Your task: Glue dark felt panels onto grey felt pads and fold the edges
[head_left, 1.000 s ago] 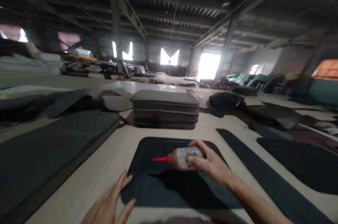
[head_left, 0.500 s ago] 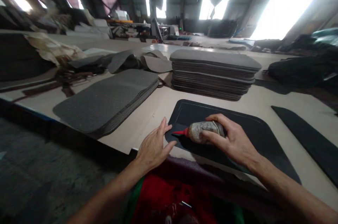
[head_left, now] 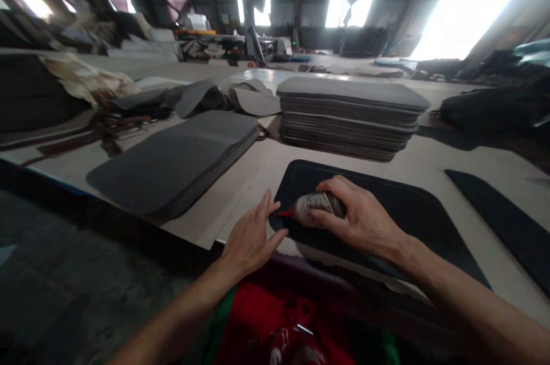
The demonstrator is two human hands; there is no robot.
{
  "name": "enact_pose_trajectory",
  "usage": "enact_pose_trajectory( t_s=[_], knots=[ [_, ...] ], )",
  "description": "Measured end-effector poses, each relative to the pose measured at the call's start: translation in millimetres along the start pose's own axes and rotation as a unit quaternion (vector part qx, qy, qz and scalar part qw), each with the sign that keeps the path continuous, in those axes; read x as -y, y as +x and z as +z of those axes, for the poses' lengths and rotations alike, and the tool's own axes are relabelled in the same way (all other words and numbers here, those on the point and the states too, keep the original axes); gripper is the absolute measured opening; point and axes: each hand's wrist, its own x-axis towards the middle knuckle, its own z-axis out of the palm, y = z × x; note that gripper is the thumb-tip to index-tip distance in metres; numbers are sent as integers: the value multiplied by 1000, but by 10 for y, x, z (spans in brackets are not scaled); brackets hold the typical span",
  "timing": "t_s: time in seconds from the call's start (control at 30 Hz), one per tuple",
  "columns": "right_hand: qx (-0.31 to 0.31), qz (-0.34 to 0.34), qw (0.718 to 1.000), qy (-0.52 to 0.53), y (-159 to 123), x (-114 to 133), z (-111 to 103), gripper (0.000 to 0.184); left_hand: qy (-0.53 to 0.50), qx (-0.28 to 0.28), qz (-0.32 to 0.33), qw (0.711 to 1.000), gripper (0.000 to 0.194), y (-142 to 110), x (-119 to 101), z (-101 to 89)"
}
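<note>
A black mat (head_left: pixel 408 210) with rounded corners lies flat on the pale table (head_left: pixel 258 176) in front of me. My right hand (head_left: pixel 361 219) is closed round a grimy squeeze bottle (head_left: pixel 315 203) with a red nozzle, whose tip touches the mat's near left edge. My left hand (head_left: pixel 251 236) lies open with its fingers flat, pressing on the mat's left corner just beside the nozzle.
A tall stack of grey mats (head_left: pixel 350 116) stands behind the black mat. A lower pile of dark grey mats (head_left: pixel 180 156) lies to the left. A black strip (head_left: pixel 502 219) lies at the right. Loose scraps (head_left: pixel 215 95) clutter the far left.
The view dropped from the hall down to the table. My right hand brought the bottle toward the mat's left edge, and my left hand settled on the corner.
</note>
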Motion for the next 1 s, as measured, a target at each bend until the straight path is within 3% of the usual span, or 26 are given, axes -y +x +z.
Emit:
enact_pose_trajectory(
  t_s=[0.3, 0.53, 0.73, 1.0],
  knots=[
    [80, -3, 996, -47, 158, 55, -261, 18, -6, 5, -5, 1000, 95, 18, -16, -18],
    [77, -23, 996, -34, 168, 115, -159, 18, -6, 8, -7, 1000, 94, 15, -6, -12],
    [102, -28, 991, -77, 223, 177, -271, 14, -9, 12, -8, 1000, 93, 13, -8, -11],
    [101, -40, 990, -88, 279, 178, -260, 13, 1, 9, -5, 1000, 92, 14, -17, -23]
  ],
)
